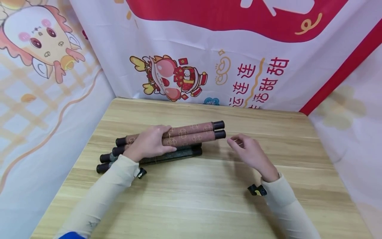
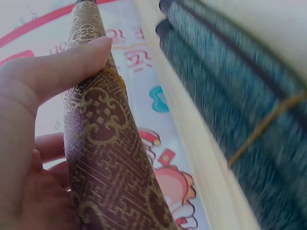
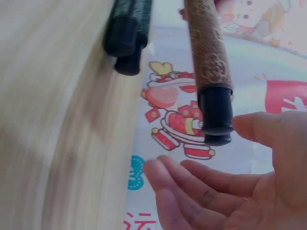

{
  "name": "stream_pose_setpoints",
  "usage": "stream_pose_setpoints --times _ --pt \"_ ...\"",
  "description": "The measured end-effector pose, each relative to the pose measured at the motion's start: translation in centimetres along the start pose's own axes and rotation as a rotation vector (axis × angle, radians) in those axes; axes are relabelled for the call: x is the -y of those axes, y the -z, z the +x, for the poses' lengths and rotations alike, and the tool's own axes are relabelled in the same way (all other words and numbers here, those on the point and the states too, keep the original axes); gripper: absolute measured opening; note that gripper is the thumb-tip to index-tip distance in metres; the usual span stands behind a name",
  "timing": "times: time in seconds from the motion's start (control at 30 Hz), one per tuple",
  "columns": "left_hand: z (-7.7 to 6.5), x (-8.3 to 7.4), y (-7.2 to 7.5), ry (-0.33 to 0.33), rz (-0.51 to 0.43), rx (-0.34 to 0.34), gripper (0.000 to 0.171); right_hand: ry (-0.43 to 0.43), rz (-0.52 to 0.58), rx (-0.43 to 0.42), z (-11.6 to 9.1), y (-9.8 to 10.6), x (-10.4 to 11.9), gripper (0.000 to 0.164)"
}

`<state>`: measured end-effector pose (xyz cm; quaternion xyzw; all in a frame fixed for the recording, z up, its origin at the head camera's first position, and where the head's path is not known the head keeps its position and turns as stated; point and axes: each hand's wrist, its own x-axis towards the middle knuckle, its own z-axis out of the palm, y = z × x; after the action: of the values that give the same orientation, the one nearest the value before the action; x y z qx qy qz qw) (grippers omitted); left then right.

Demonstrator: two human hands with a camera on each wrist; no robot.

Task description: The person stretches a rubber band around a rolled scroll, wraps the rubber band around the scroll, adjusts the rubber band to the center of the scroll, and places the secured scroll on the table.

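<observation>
My left hand [image 1: 150, 142] grips a reddish-brown scroll [image 1: 194, 136] around its middle, fingers over the far side and thumb on the near side. The scroll is rolled into two parallel rolls with gold patterned cloth and black end knobs. In the left wrist view a thin yellow cord [image 2: 115, 76] runs by the thumb. My right hand [image 1: 251, 152] is just off the scroll's right end, holding nothing. Its thumb is close beside the black knob [image 3: 216, 112], the fingers loosely bent below. A dark green scroll [image 1: 173, 156] lies on the table, partly hidden under the left hand and brown scroll.
A light wood-grain table [image 1: 191, 199] carries everything. Behind it hangs a white and red printed cloth [image 1: 185, 36] that meets the table's back edge. More printed cloth [image 1: 44, 109] closes off the left side. A tan cord [image 2: 266, 124] crosses the green scroll.
</observation>
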<state>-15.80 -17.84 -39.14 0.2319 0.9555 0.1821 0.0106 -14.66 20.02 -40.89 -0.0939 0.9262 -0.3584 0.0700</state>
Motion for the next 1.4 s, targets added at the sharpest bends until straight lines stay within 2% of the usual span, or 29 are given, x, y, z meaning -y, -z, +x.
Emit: stream_pose_setpoints --times 0.2,0.33,0.5,0.7,0.9,1.0,1.27,1.33,1.4 --pt "2.5 2.1 0.6 0.058 -0.026 0.035 0.084 0.000 -0.036 0.038 0.2 -0.2 -0.4 0.062" --pt "4.1 3.5 -0.2 0.066 -0.008 0.053 0.076 0.044 -0.072 0.097 0.4 -0.3 -1.0 0.068" --pt "6.0 4.6 -1.6 0.041 0.004 0.088 0.044 0.114 -0.176 0.190 0.8 -0.8 -2.3 0.083" --pt "7.8 5.4 -2.4 0.060 -0.015 0.140 0.048 0.124 -0.245 0.177 1.1 -1.5 -3.2 0.090" --pt "8.4 6.4 -3.2 0.092 -0.025 0.170 0.053 0.144 -0.275 0.175 1.0 -2.0 -3.6 0.086" --pt "8.4 6.6 -3.5 0.106 0.004 0.179 0.053 0.141 -0.287 0.172 0.9 -2.1 -3.7 0.087" --pt "8.4 5.6 -3.0 0.158 0.094 0.244 0.049 0.136 -0.386 0.124 0.8 -2.2 -3.3 0.089" --pt "8.3 5.3 -2.8 0.165 0.106 0.258 0.052 0.122 -0.422 0.111 0.9 -2.1 -3.2 0.089" --pt "8.1 5.0 -2.7 0.176 0.110 0.267 0.063 0.102 -0.450 0.102 0.8 -2.1 -3.1 0.090"
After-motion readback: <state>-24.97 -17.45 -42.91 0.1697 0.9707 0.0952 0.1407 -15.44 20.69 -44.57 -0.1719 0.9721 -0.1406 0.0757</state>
